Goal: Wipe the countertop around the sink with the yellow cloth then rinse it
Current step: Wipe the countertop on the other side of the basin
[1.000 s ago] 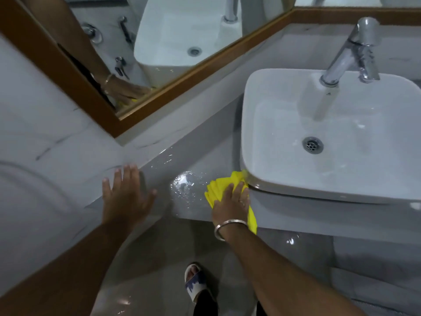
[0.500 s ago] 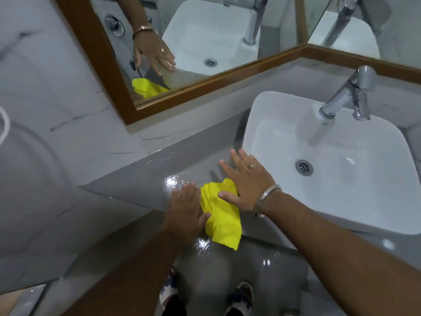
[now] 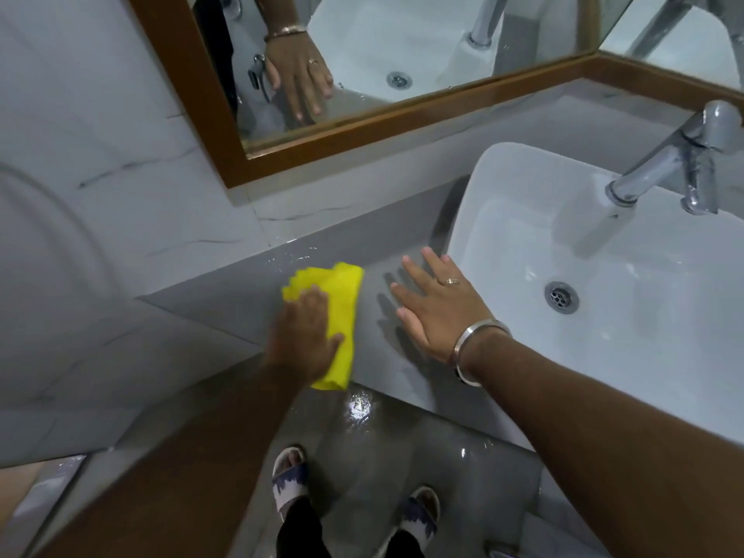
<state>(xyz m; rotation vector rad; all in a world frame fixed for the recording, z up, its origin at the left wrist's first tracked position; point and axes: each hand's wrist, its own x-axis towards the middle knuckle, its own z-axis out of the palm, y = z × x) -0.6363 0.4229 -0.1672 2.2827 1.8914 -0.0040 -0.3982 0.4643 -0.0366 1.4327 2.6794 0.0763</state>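
Observation:
The folded yellow cloth (image 3: 342,292) lies on the wet grey countertop (image 3: 225,300), left of the white sink (image 3: 475,203). My left hand (image 3: 302,336) presses down on the cloth's near half, thumb hooked around its right edge. Its far, scalloped end sticks out past my fingers. My right hand (image 3: 439,312) rests flat on the counter between the cloth and the sink wall, fingers spread, holding nothing. A small gap separates it from the cloth.
A chrome tap (image 3: 668,163) leans over the basin, whose drain (image 3: 561,298) is open. A wood-framed mirror (image 3: 362,126) runs along the back wall. Marble wall tiles close off the left. My sandalled feet (image 3: 288,477) stand on a wet floor below the counter edge.
The cloth has passed from my right hand to my left. My left hand now covers it and has pushed it left; my right hand has come off it and lies flat by the sink.

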